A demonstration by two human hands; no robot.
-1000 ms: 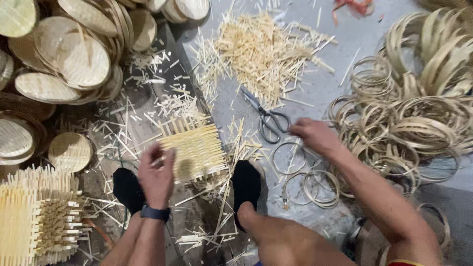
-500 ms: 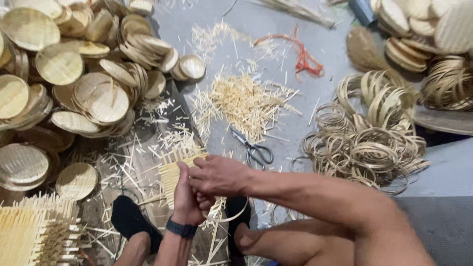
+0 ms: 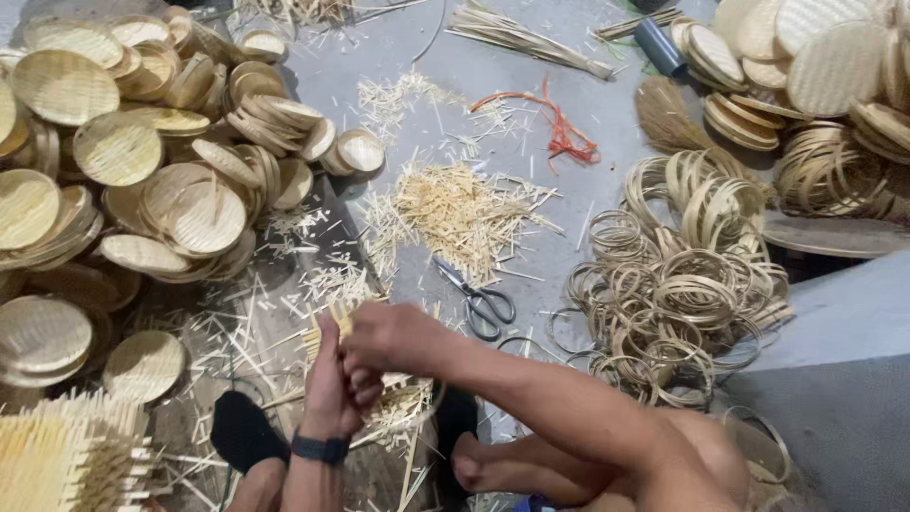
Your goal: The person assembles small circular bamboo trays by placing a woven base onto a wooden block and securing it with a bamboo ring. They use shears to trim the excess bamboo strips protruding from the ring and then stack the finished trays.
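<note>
Both hands now meet low in the centre of the frame, the right hand (image 3: 393, 337) having come over from beside the scissors (image 3: 479, 301) to join the left hand (image 3: 332, 389), both pinching the small woven bamboo mat (image 3: 398, 403), mostly hidden beneath them, so the weave itself is hard to read.

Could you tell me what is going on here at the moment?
A person sits on the floor with both hands together on a small woven bamboo mat, the left hand gripping it and the right hand over it. Scissors lie just beyond, beside a heap of bamboo rings. Round woven lids are stacked on the left.
</note>
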